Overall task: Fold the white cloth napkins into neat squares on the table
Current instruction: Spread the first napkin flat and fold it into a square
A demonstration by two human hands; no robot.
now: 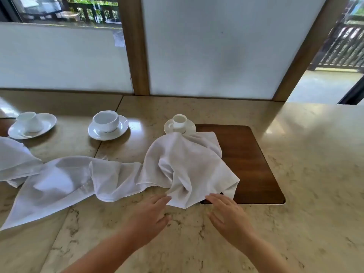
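Note:
A crumpled white napkin [185,166] lies in a heap at the table's middle, partly over a dark wooden inlay [248,160]. A second white napkin [59,182] stretches out flat to its left, and a third [13,160] lies bunched at the far left edge. My left hand [149,215] rests palm down just below the heap, its fingertips touching the napkin's near hem. My right hand [228,213] is also flat with fingers apart, its tips at the same hem. Neither hand grips anything.
Three white cups on saucers stand behind the napkins: a tipped one at the left [31,125], a wide one in the middle [107,124], a small one [179,125] just behind the heap. The beige stone table [295,194] ends at frosted panels with wooden posts.

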